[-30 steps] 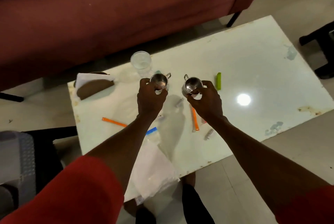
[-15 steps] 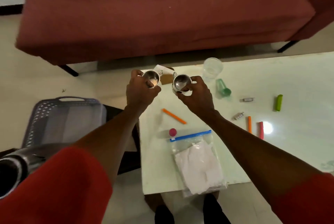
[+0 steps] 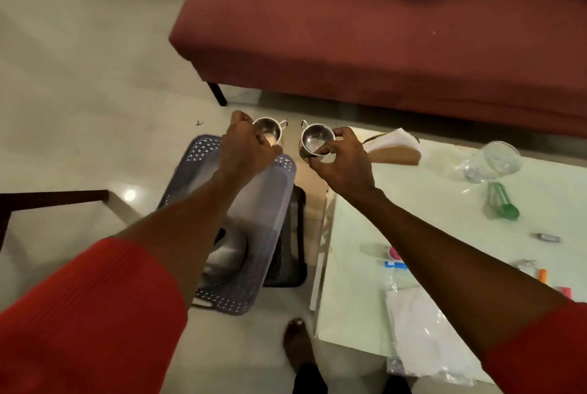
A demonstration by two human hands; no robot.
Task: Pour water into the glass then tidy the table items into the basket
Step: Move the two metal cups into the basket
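My left hand (image 3: 246,147) grips a small steel cup (image 3: 270,132) by its rim, held in the air above the far end of the grey perforated basket (image 3: 279,203) on the floor. My right hand (image 3: 341,163) grips a second steel cup (image 3: 315,139) just off the left edge of the white table (image 3: 444,203). A metal vessel (image 3: 227,254) lies inside the basket. The clear glass (image 3: 494,161) stands on the table at the far right, with a green cap (image 3: 503,203) lying before it.
A red sofa (image 3: 381,28) runs behind the table. On the table lie a zip bag with white paper (image 3: 425,339), a pink lid (image 3: 394,253), orange and pink markers (image 3: 543,276), a small metal piece (image 3: 547,237) and a brown holder with white napkin (image 3: 394,147). My foot (image 3: 297,343) stands beside the table.
Both hands have carried the two steel cups left, off the table and toward the basket. My view swung left, bringing the basket under my left arm.
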